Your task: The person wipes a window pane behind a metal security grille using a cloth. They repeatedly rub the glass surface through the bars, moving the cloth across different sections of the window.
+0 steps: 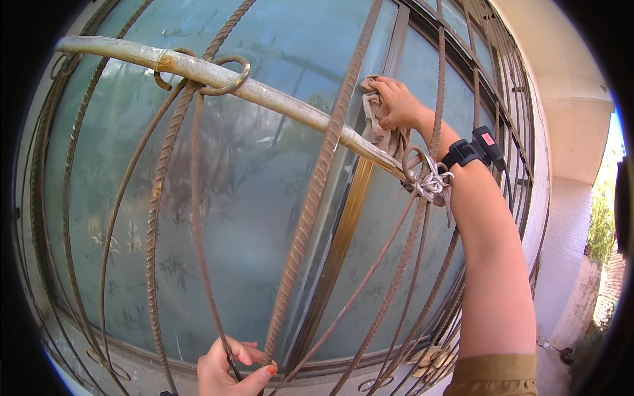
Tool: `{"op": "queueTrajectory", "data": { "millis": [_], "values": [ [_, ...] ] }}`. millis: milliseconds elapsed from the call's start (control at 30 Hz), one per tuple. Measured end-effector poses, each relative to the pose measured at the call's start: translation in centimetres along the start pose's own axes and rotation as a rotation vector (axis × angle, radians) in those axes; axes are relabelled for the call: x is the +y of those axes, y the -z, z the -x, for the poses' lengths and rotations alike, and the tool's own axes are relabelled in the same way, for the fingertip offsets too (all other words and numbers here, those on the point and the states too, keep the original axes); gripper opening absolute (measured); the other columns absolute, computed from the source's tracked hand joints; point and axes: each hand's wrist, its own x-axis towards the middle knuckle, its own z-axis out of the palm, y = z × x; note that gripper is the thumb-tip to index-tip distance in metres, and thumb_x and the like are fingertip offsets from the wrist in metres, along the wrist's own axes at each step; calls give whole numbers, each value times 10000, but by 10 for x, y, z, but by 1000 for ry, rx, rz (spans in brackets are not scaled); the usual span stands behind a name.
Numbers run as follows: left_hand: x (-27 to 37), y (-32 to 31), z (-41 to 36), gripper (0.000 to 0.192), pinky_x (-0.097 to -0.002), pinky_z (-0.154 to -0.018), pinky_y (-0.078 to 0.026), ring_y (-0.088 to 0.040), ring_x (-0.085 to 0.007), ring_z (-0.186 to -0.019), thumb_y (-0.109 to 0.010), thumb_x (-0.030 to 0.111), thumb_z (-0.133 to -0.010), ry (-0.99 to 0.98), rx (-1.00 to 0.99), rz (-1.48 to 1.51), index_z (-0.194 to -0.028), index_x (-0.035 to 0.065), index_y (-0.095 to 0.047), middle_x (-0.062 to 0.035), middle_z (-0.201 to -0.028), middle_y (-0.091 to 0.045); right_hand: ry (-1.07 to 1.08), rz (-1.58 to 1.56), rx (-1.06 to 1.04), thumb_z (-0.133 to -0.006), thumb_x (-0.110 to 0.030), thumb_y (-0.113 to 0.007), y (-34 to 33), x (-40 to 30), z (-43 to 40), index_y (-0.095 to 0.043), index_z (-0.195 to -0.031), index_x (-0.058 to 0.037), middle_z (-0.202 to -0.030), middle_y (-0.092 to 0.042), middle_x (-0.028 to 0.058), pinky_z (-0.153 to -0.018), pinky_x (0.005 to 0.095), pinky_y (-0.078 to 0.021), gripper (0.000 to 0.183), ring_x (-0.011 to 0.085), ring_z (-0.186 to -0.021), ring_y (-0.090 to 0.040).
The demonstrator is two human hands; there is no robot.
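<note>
My right hand [398, 104] reaches through the metal window bars and presses a crumpled, greyish-pink cloth [379, 114] against the window frame [398, 37] between two glass panes. A black strap with a small device [465, 152] is on that wrist. Low in the view, my left hand [230, 369] has its fingers curled around a ribbed rebar bar [302, 222] near its lower end, beside a thinner bar. Frosted glass with a leaf pattern [237, 237] lies behind the bars.
A bamboo pole [277, 104] crosses the bars at a slant, tied at its right end with a knotted pale cloth strip [433, 183]. Curled iron rings stick out from the grille. A wall [569, 133] stands on the right.
</note>
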Motion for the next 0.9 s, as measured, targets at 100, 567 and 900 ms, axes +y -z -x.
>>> {"op": "queueTrajectory", "data": {
  "millis": [100, 567, 900],
  "values": [
    [0, -1, 0, 325, -233, -699, -498, -621, -95, -803, -740, -67, -875, -4, 11, -26, -941, 79, -458, -58, -900, -671, -69, -71, -56, -631, -154, -862, 12, -12, 0, -516, -1410, -139, -1438, -477, 164, -1142, 464, -384, 852, 418, -1347, -420],
    [0, 2, 1, 337, -245, -727, -505, -617, -94, -821, -771, -41, -847, -11, 9, -124, -914, 75, -461, -60, -918, -684, 90, -143, -15, -645, 34, -786, 6, 0, 10, -555, -1392, -135, -1483, -485, 125, -1158, 427, -408, 800, 391, -1345, -462],
    [1, 2, -8, 328, -251, -733, -508, -611, -88, -825, -762, -49, -848, -28, 13, -141, -906, 71, -462, -63, -917, -684, 90, -408, -386, -681, -38, -789, 17, -18, 26, -585, -1292, -80, -1349, -528, 122, -1118, 370, -415, 646, 321, -1300, -498]
  ]
}}
